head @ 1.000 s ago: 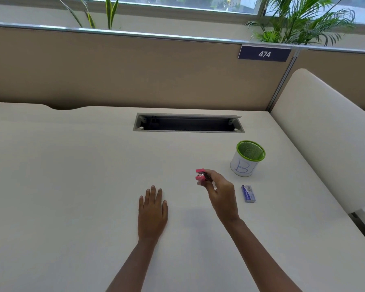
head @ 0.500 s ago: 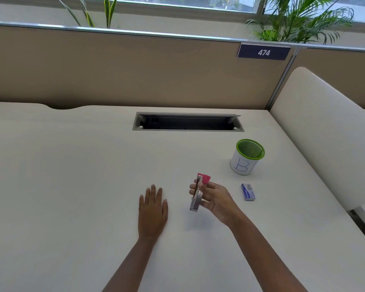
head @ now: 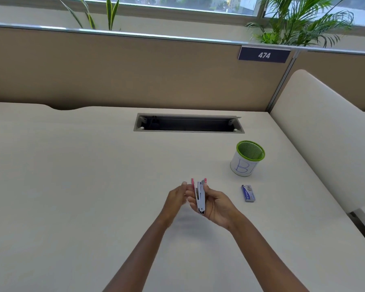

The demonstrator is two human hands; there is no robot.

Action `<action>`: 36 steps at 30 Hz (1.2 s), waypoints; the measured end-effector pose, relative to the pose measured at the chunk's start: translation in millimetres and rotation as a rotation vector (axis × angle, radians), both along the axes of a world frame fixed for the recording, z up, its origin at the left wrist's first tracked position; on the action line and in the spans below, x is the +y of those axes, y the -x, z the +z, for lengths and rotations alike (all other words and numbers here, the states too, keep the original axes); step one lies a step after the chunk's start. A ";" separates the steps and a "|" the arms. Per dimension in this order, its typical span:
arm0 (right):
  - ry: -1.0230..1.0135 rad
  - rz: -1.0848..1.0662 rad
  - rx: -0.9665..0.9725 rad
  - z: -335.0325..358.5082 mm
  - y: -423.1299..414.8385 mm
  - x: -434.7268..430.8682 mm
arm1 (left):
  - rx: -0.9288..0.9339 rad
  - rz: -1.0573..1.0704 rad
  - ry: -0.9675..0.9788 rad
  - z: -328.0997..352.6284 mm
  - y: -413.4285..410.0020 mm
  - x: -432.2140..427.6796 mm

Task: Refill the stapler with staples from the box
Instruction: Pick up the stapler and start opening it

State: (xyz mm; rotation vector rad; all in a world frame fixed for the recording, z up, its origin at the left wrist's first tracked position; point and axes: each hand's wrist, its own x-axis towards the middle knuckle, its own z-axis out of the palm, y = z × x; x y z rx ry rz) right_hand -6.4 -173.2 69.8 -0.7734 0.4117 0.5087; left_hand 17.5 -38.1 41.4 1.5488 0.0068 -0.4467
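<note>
The stapler (head: 200, 197) is gripped upright above the desk (head: 93, 186) by the right hand (head: 216, 205), seemingly so the loosely curled, empty left hand (head: 177, 198) can open it, while the box (head: 248, 193) lies unopened nearby.

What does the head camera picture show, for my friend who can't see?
Two hands hold a small pink and silver stapler upright above a pale desk. To the right lie a small blue staple box and a green-rimmed mesh cup.
</note>
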 end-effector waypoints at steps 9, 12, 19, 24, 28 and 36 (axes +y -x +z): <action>0.307 0.141 -0.043 0.4 -1.7 -1.9 | 0.254 -0.165 0.553 0.4 -1.9 -9.3; 0.478 0.231 -0.105 1.9 -2.4 -1.0 | 0.234 -0.098 0.564 -1.9 -5.4 -13.1; 0.781 0.247 -0.228 2.7 -0.1 -1.0 | 0.118 0.084 0.462 -2.2 -13.0 -16.3; 0.777 0.253 -0.247 2.0 1.0 -2.9 | 0.204 0.091 0.543 -2.4 -13.2 -15.5; 0.739 0.258 -0.242 -0.4 1.1 -4.1 | 0.316 0.115 0.661 -1.9 -13.6 -10.6; 0.753 0.268 -0.272 -1.2 -0.9 -4.1 | 0.448 0.168 0.760 -5.7 -13.3 -7.5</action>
